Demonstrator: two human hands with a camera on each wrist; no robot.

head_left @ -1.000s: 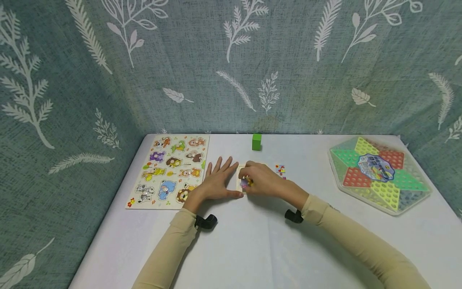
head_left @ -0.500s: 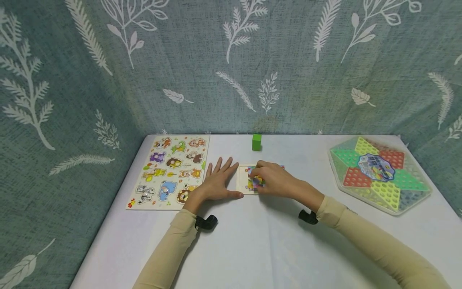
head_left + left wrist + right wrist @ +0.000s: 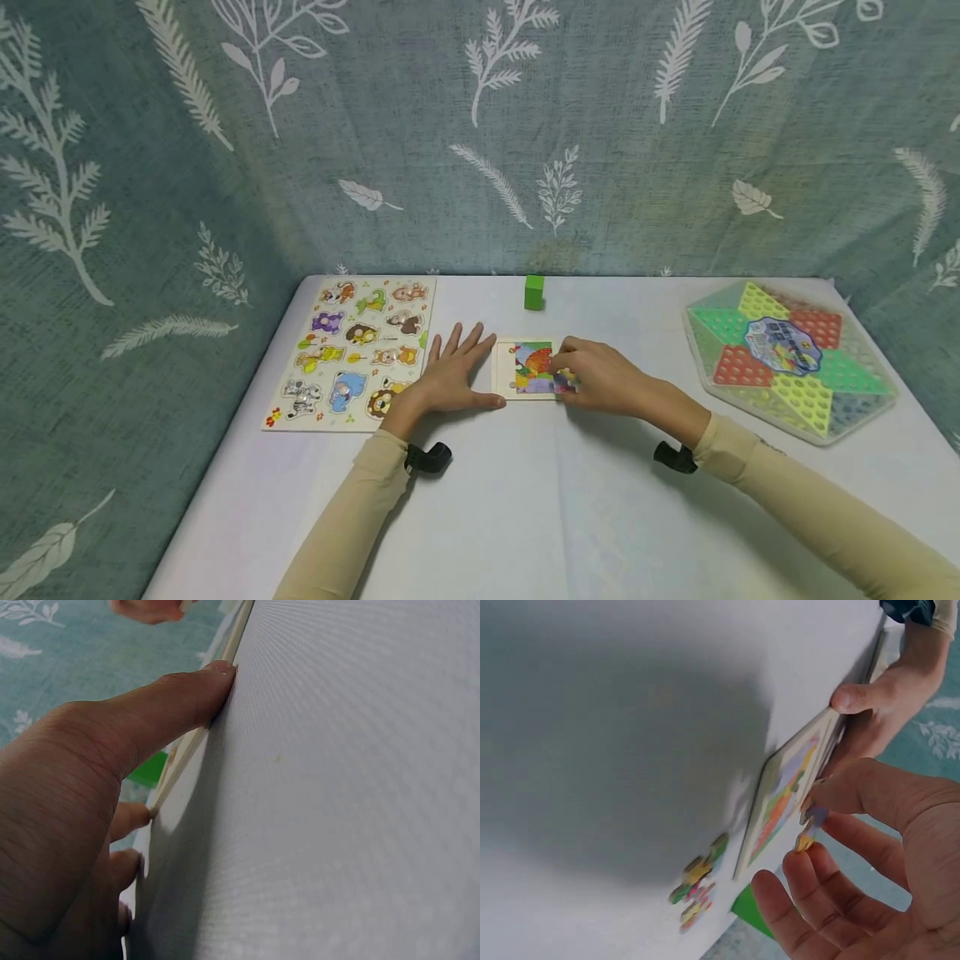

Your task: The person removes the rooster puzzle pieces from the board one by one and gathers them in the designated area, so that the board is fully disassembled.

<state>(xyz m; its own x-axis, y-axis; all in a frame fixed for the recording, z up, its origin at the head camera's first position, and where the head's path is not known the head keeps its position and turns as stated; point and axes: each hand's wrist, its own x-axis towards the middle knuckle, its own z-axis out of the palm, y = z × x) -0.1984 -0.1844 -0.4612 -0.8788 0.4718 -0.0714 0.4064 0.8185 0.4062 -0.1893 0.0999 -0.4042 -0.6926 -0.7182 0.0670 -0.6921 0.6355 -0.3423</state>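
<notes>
My left hand [image 3: 453, 379] lies with fingers spread at the left end of a small wooden puzzle tray [image 3: 504, 371]; its thumb [image 3: 214, 682] touches the tray's edge. Inside the tray is a colourful picture made of joined jigsaw pieces [image 3: 534, 367], with bare wood along the left side. At the tray's right end, my right hand [image 3: 603, 379] pinches a jigsaw piece [image 3: 810, 825] between thumb and fingers, held just above the tray. In the right wrist view this piece shows purple and yellow.
Loose jigsaw pieces [image 3: 699, 870] lie beside the tray in the right wrist view. Behind the tray stands a green block [image 3: 534, 293]. An animal peg puzzle board [image 3: 382, 383] lies at left, a hexagonal Chinese checkers set [image 3: 787, 358] at right. A patterned cloth [image 3: 420, 133] backs the table.
My right hand has moved rightward across the tray, uncovering the picture, with a piece in its fingers at the right end. The left hand has stayed in place.
</notes>
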